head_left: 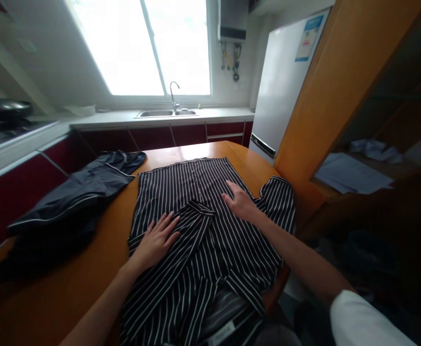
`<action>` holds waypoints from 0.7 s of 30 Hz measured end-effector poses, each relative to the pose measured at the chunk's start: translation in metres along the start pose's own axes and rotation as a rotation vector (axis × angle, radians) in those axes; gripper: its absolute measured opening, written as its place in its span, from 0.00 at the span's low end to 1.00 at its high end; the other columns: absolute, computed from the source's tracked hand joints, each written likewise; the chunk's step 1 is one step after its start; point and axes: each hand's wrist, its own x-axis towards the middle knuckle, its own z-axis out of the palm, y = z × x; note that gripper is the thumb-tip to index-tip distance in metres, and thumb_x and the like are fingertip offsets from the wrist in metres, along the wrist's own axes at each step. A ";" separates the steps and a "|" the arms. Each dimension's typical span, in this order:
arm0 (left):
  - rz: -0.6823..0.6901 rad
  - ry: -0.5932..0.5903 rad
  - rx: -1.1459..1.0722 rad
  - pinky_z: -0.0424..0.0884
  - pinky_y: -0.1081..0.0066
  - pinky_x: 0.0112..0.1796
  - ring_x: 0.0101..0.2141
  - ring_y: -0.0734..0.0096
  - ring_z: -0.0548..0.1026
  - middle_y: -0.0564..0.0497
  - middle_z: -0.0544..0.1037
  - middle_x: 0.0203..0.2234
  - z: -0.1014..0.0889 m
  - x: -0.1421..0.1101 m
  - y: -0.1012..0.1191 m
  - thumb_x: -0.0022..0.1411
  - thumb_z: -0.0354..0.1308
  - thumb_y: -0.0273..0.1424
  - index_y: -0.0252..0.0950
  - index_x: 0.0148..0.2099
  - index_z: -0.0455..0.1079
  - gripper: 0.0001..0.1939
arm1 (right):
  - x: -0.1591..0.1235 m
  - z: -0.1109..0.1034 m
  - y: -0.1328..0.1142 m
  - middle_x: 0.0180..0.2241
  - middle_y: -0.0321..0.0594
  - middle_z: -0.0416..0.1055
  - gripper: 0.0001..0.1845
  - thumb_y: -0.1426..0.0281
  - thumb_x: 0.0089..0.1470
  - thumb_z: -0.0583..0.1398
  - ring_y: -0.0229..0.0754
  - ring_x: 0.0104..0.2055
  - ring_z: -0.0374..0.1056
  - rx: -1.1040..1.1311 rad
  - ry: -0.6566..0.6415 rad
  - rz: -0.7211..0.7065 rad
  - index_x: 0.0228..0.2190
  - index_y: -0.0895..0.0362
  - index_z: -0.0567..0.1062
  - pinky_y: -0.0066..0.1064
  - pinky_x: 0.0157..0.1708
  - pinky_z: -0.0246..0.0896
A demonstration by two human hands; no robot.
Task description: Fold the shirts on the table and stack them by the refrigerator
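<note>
A black shirt with white stripes [174, 185] lies spread on the wooden table, its collar towards me and its hem towards the window. One sleeve is folded inward across the front, its cuff near the middle. My left hand [156, 242] rests flat on that folded sleeve with fingers spread. Over the right side of the shirt is my right hand [240, 202], fingers apart and holding nothing; whether it touches the cloth I cannot tell. The other sleeve [278, 202] sticks out to the right, near the table's edge.
Dark clothing with light piping [84, 192] lies on the left of the wooden table [246, 158]. Beyond stand a counter with a sink [156, 114] and a fridge [278, 81]. An orange wooden cabinet [315, 96] with papers [354, 173] borders the right.
</note>
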 end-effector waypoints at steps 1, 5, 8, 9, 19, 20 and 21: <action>0.003 0.007 0.002 0.47 0.45 0.65 0.70 0.54 0.46 0.50 0.48 0.71 0.001 0.000 -0.001 0.74 0.40 0.45 0.44 0.72 0.53 0.29 | 0.002 -0.018 0.019 0.63 0.55 0.62 0.33 0.60 0.62 0.55 0.53 0.67 0.56 -0.051 0.086 0.059 0.64 0.64 0.63 0.45 0.66 0.48; 0.012 0.030 0.004 0.48 0.46 0.64 0.70 0.53 0.48 0.50 0.50 0.71 0.006 0.002 -0.005 0.73 0.40 0.45 0.45 0.72 0.55 0.29 | -0.009 -0.089 0.100 0.54 0.59 0.71 0.23 0.72 0.62 0.50 0.55 0.58 0.65 -0.371 0.324 0.314 0.54 0.65 0.73 0.46 0.61 0.54; 0.013 0.040 0.009 0.49 0.46 0.64 0.69 0.52 0.48 0.51 0.51 0.71 0.009 0.004 -0.009 0.73 0.41 0.46 0.45 0.71 0.55 0.29 | -0.032 -0.126 0.146 0.51 0.64 0.71 0.21 0.77 0.59 0.50 0.59 0.58 0.65 -0.600 0.358 0.523 0.48 0.66 0.77 0.47 0.59 0.55; 0.014 0.041 0.010 0.49 0.45 0.64 0.69 0.52 0.49 0.51 0.51 0.71 0.010 0.004 -0.010 0.73 0.41 0.46 0.45 0.71 0.55 0.30 | -0.039 -0.133 0.157 0.50 0.66 0.71 0.20 0.76 0.59 0.50 0.61 0.57 0.65 -0.640 0.362 0.580 0.47 0.67 0.77 0.48 0.57 0.56; 0.024 0.068 0.002 0.51 0.46 0.64 0.69 0.52 0.50 0.51 0.52 0.70 0.012 0.003 -0.011 0.72 0.42 0.45 0.46 0.71 0.56 0.29 | -0.055 -0.135 0.213 0.38 0.62 0.77 0.16 0.66 0.56 0.59 0.56 0.46 0.74 -0.575 0.379 0.659 0.39 0.65 0.80 0.42 0.47 0.66; 0.025 0.070 0.000 0.50 0.46 0.64 0.69 0.52 0.50 0.51 0.53 0.70 0.011 0.003 -0.011 0.72 0.42 0.45 0.46 0.71 0.56 0.29 | -0.054 -0.132 0.214 0.39 0.60 0.78 0.15 0.67 0.55 0.59 0.55 0.45 0.74 -0.562 0.396 0.633 0.39 0.64 0.80 0.41 0.47 0.66; 0.026 0.070 -0.004 0.50 0.46 0.64 0.69 0.52 0.51 0.51 0.53 0.70 0.010 0.003 -0.010 0.72 0.42 0.45 0.46 0.71 0.56 0.28 | -0.054 -0.130 0.214 0.39 0.58 0.78 0.15 0.68 0.54 0.59 0.54 0.44 0.74 -0.550 0.417 0.606 0.40 0.63 0.80 0.41 0.47 0.66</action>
